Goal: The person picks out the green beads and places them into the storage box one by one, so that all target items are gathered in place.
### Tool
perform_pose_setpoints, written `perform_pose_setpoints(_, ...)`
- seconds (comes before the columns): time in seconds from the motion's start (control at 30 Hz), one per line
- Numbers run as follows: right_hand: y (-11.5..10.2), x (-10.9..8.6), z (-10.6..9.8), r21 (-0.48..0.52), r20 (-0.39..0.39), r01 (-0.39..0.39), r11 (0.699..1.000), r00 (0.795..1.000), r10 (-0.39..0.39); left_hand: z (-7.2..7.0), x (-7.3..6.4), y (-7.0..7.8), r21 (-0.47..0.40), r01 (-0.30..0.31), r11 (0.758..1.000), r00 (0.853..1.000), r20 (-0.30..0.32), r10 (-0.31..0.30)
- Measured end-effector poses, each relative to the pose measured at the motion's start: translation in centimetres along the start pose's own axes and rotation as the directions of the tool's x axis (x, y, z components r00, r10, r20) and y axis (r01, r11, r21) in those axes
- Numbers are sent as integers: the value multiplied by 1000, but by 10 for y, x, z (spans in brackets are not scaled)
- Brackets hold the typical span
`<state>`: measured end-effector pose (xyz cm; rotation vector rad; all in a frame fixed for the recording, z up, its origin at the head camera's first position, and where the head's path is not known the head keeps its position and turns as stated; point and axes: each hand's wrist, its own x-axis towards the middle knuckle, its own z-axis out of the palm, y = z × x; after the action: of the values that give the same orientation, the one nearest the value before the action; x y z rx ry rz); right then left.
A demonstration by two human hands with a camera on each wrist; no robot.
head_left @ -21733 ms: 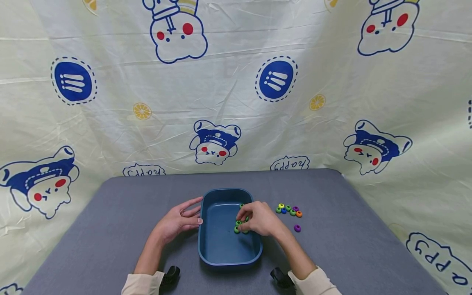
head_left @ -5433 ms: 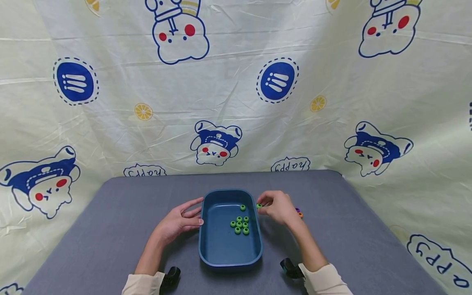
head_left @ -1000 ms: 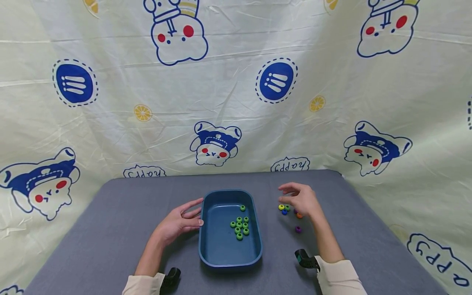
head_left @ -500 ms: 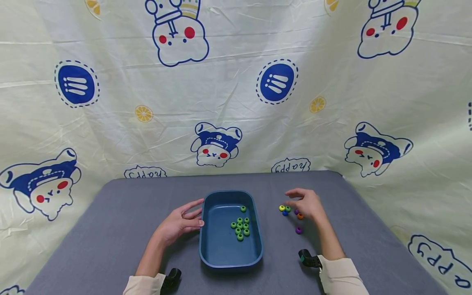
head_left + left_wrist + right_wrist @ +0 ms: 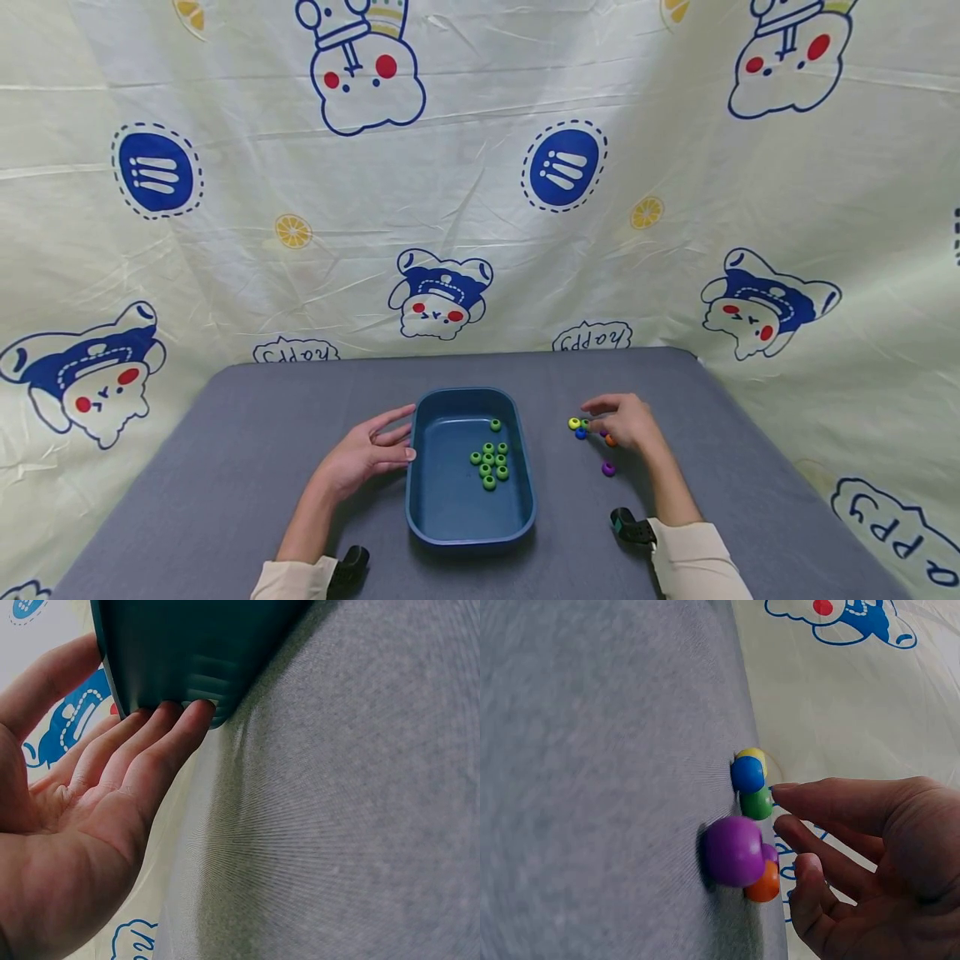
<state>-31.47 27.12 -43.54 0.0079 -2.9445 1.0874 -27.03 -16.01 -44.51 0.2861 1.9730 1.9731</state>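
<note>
My left hand [image 5: 360, 457] rests its extended fingers against the left wall of a blue tray [image 5: 442, 508]. In the left wrist view, those fingertips touch the tray's outer side. Several green beads [image 5: 489, 459] lie inside the tray, toward its right. Right of the tray, my right hand [image 5: 633, 421] hovers low over loose beads with thumb and fingers apart. Its fingertips are close to a green bead [image 5: 757, 804], with a small gap visible in the right wrist view. Touching or close around that bead are a blue bead [image 5: 748, 774] and a yellow bead [image 5: 754, 754].
A purple bead [image 5: 735, 851] lies nearer to me; an orange bead [image 5: 762, 885] and a second purple bead [image 5: 770, 854] sit by the right hand. Grey cloth [image 5: 247, 467] covers the table. A printed curtain [image 5: 480, 167] hangs behind.
Over the earlier frames, more green beads came to lie in the tray and fewer on the table. Lately my right hand has lowered toward the loose green bead. The left hand stays put.
</note>
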Motion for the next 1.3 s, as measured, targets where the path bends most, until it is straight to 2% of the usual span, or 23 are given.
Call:
perform_pose_setpoints(0.57, 10, 3, 8, -35, 17, 24, 999, 1000, -23, 1, -1, -1, 2, 3, 1000, 1000, -8, -3)
perform_pose_setpoints(1.03, 9, 3, 8, 9, 1, -7, 1000, 1000, 7, 1, 1, -1, 1, -4, 1000, 1000, -3, 4)
perform_pose_setpoints(1.3, 2, 1, 4, -12, -21, 27, 1000, 999, -27, 1, 0, 0, 0, -1, 1000, 1000, -7, 1)
